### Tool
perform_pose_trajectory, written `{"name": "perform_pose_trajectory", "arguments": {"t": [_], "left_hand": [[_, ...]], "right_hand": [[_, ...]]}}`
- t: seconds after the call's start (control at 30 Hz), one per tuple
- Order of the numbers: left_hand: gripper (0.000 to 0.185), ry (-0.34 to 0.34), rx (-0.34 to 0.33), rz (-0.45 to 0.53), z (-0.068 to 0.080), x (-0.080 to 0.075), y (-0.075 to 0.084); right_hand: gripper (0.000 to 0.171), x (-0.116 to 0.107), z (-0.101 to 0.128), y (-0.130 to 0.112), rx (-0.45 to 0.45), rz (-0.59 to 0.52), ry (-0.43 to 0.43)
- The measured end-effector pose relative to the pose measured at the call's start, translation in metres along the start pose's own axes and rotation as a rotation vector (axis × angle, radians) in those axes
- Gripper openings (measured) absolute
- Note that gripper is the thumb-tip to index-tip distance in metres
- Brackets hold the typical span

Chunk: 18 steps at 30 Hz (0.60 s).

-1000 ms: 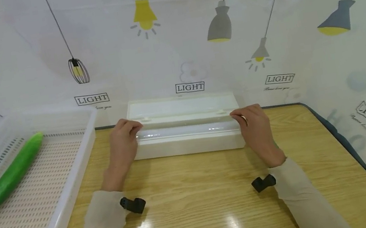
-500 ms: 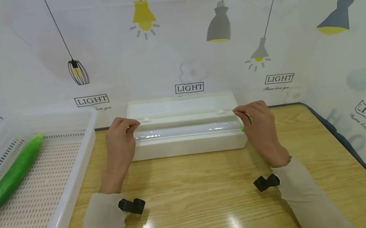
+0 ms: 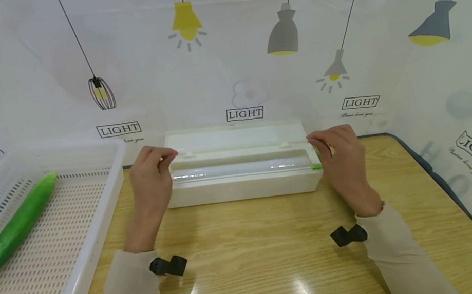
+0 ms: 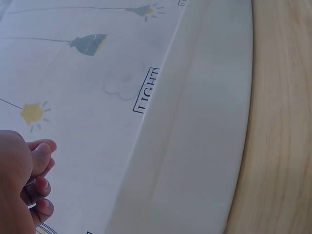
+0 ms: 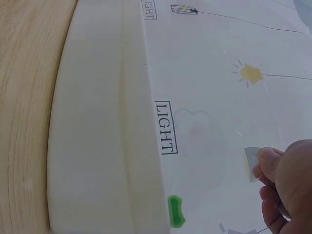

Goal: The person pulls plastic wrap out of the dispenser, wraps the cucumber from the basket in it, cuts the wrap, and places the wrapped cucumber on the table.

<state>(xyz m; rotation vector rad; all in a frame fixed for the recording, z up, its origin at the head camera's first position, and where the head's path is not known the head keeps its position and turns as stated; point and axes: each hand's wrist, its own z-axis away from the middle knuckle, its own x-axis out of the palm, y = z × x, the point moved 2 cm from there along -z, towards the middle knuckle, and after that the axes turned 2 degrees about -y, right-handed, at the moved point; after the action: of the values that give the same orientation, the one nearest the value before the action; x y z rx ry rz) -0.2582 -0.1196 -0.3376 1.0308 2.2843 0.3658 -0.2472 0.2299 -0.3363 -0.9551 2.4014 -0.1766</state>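
A long white plastic-wrap dispenser (image 3: 243, 190) lies at the back of the table with its lid (image 3: 239, 138) tipped back. Inside shows a shiny roll of clear film (image 3: 239, 168). My left hand (image 3: 153, 197) is at the left end, thumb and forefinger pinching at the lid's height. At the right end my right hand (image 3: 343, 165) pinches likewise, close to a small green piece (image 5: 176, 211) on the box's rim. Both hands appear to hold the edge of the clear plastic wrap, which is nearly invisible. In the wrist views, the fingers (image 4: 41, 156) stand above the box.
A white perforated basket (image 3: 93, 243) stands on the left of the wooden table (image 3: 256, 268), with a green cucumber (image 3: 11, 234) lying in it. Behind the dispenser rises a wall covering (image 3: 188, 87) printed with lamps. The table's dark edging (image 3: 433, 176) runs along the right.
Both hands have spread apart, the left to the left and the right to the right, and risen slightly. The green piece at the box's right end has come into sight. Dispenser and basket stay put.
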Motion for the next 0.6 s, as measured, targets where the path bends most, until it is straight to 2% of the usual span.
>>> {"name": "perform_pose_trajectory", "arguments": {"t": [0.17, 0.6], "left_hand": [[0.005, 0.009, 0.007, -0.010, -0.002, -0.004, 0.003], [0.005, 0.079, 0.082, 0.013, -0.010, -0.019, 0.021]], "right_hand": [[0.005, -0.005, -0.003, -0.005, -0.010, 0.002, 0.027], [0.006, -0.021, -0.010, -0.021, -0.062, -0.022, 0.111]]}}
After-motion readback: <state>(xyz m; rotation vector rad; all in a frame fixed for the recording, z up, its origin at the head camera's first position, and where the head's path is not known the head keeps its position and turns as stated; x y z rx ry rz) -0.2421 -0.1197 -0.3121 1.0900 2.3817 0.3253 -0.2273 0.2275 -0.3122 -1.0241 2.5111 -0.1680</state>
